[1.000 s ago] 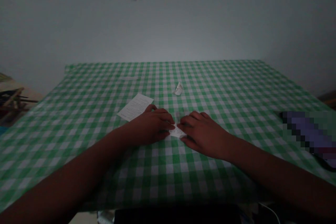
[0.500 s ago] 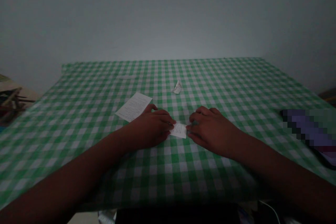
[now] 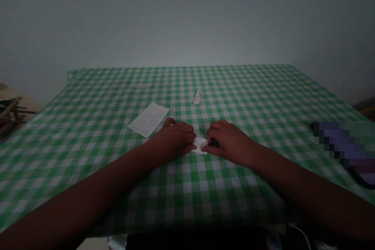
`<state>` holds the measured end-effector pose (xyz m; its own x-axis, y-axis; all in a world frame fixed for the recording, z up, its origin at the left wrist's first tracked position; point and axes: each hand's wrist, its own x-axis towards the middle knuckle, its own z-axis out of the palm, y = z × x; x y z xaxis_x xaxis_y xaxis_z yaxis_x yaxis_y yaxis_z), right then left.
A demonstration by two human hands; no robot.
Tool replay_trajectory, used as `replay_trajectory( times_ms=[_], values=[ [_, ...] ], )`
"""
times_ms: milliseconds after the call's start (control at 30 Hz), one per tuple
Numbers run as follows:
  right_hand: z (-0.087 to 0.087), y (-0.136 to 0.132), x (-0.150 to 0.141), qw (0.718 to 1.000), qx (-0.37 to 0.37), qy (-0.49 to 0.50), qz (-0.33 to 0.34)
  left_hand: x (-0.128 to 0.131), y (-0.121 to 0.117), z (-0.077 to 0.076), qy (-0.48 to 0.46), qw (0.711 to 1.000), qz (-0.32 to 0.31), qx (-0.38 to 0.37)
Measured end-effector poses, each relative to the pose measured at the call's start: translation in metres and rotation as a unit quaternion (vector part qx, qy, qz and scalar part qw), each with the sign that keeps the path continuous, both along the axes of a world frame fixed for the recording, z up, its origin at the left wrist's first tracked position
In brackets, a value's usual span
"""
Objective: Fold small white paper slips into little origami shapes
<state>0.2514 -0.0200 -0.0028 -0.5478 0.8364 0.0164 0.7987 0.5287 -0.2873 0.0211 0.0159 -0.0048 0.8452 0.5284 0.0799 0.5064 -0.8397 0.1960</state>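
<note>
A small piece of printed white paper (image 3: 200, 143) lies on the checked tablecloth between my hands, its right part lifting or folding. My left hand (image 3: 175, 140) is closed on its left end, thumb below and fingers above. At the right end, my right hand (image 3: 225, 140) pinches the paper between thumb and fingers. Fingertips cover both ends of it. Just beyond my left hand a larger printed sheet (image 3: 149, 119) lies flat at a slant. Farther back stands a small folded paper piece (image 3: 197, 97).
A green and white checked tablecloth (image 3: 181, 191) covers the table, which meets a plain grey wall (image 3: 187, 19). A dark phone-like object (image 3: 345, 148), partly blurred out, lies at the right edge. A white cable (image 3: 301, 234) shows below the front edge.
My right hand has moved slightly left and closed its fingers on the paper's right end, which now bends. My left hand has stayed nearly in place on the left end.
</note>
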Motion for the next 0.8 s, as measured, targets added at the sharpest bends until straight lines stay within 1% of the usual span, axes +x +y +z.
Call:
replay_trajectory(
  times_ms=[167,267,367,467,600,700,800],
  values=[
    [0.005,0.004,0.013,0.997,-0.059,0.043,0.02,-0.008,0.003,0.004,-0.015,0.999,-0.021,-0.048],
    [0.005,0.007,0.018,0.994,-0.08,0.07,0.039,-0.012,0.003,0.008,-0.02,0.997,-0.031,-0.072],
    [0.004,0.01,0.02,0.989,-0.094,0.102,0.053,-0.013,0.002,0.01,-0.023,0.996,-0.031,-0.077],
    [0.006,0.011,0.018,0.988,-0.09,0.124,0.036,-0.013,0.002,0.009,-0.026,0.996,-0.039,-0.072],
    [0.013,0.009,0.015,0.99,-0.066,0.128,0.0,-0.013,0.004,0.005,-0.028,0.996,-0.055,-0.061],
    [0.016,0.009,0.014,0.99,-0.05,0.127,-0.026,-0.014,0.004,0.005,-0.033,0.996,-0.065,-0.057],
    [0.016,0.01,0.015,0.991,-0.043,0.124,-0.03,-0.015,0.004,0.006,-0.044,0.995,-0.068,-0.065]
  ],
)
